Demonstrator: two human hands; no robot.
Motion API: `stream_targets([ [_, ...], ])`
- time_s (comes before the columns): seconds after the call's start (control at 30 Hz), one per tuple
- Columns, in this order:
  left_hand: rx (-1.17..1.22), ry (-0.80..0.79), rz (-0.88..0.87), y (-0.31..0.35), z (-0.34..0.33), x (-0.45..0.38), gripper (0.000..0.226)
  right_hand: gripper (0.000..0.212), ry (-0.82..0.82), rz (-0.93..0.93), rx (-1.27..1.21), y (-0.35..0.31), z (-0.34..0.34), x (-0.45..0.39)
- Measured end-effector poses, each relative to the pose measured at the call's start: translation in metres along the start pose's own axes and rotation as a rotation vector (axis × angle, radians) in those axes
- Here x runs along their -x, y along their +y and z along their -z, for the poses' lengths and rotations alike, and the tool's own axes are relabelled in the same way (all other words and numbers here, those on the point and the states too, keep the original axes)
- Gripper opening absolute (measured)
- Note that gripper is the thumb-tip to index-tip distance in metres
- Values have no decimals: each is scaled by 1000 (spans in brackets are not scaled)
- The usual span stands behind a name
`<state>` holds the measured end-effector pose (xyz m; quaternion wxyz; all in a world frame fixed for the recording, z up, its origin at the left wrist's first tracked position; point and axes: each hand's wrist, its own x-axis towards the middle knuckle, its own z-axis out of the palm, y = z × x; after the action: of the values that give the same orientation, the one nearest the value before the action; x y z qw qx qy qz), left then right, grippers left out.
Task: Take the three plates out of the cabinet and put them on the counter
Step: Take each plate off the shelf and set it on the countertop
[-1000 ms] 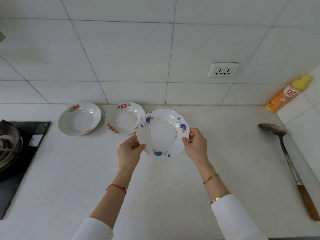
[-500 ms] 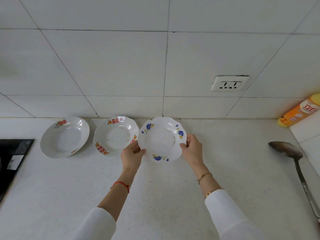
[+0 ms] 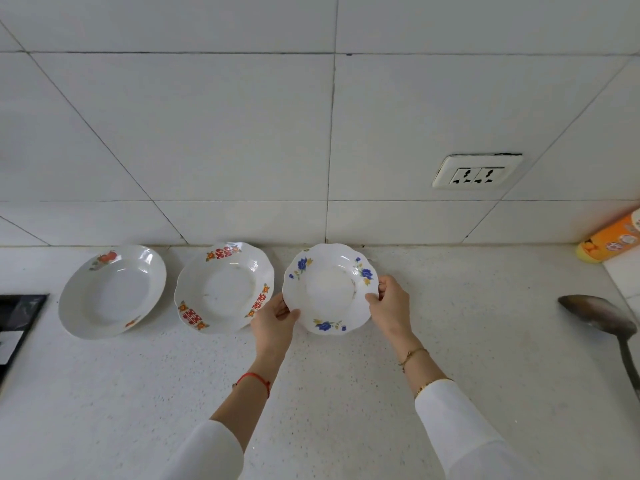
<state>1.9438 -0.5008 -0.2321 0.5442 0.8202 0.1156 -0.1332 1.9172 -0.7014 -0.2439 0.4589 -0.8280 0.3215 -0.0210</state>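
Observation:
A white plate with blue flowers (image 3: 330, 289) is held at both sides, low over the speckled counter (image 3: 311, 393) near the wall. My left hand (image 3: 275, 323) grips its left rim and my right hand (image 3: 389, 306) grips its right rim. Whether it touches the counter I cannot tell. To its left, a scalloped plate with red marks (image 3: 223, 287) rests on the counter, and further left lies a plate with an orange fruit print (image 3: 110, 292). The cabinet is out of view.
A metal ladle (image 3: 604, 320) lies at the right edge. An orange bottle (image 3: 609, 242) lies at the back right by a raised ledge. A black stove edge (image 3: 17, 323) is at the far left. A wall socket (image 3: 476, 171) sits above.
Both hands have carried the blue-flowered plate away from me toward the wall and lower, beside the red-marked plate. The view has tilted up and shifted right.

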Motion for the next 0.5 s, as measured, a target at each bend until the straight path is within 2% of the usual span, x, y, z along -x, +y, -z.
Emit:
stream_targets([
  [0.5,-17,10,-15,-4,-3,-11,36,29,-3,14,6,6,-9,-10],
])
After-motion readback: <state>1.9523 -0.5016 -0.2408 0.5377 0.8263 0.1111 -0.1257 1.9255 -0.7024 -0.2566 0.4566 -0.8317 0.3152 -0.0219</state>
